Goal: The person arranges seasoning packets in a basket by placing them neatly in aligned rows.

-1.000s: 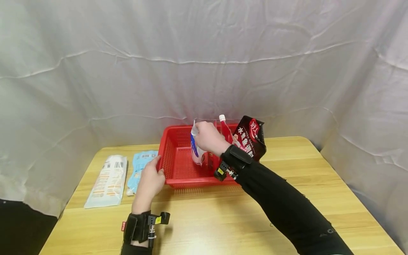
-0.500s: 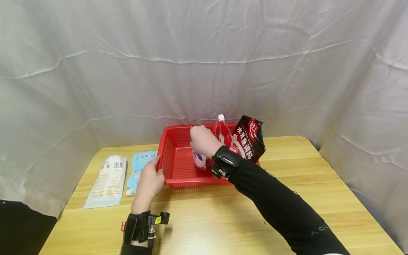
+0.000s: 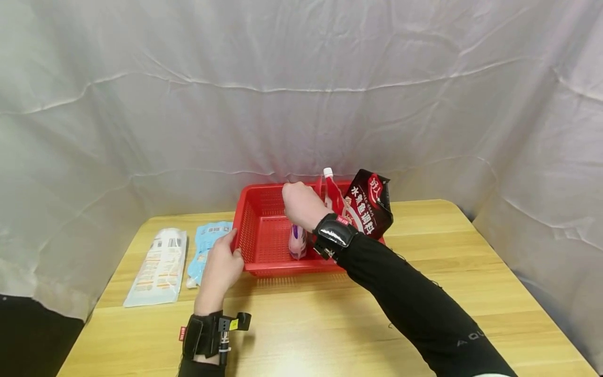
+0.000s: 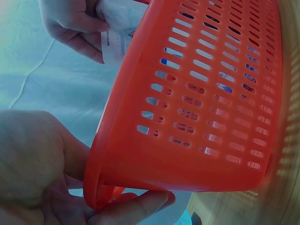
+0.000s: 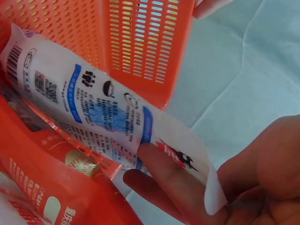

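Note:
A red slotted basket [image 3: 261, 269] stands on the wooden table. My left hand [image 3: 221, 264] grips its left front corner, thumb and fingers round the rim [image 4: 101, 197]. My right hand [image 3: 301, 204] is over the basket and holds the top of a white and blue pouch [image 5: 103, 122], which stands upright inside with its lower end [image 3: 298, 246] near the basket floor. Beside it in the basket stand a red pouch with a white cap [image 3: 332, 193] and a black packet [image 3: 369, 204] leaning on the right wall.
Two flat packets lie on the table left of the basket: a white one [image 3: 157, 267] and a light blue one [image 3: 204, 248]. A white cloth hangs behind and around the table. Bare wood stretches in front and to the right.
My right hand has lowered the white and blue pouch deeper into the basket and turned it upright. The left hand stays on the basket corner.

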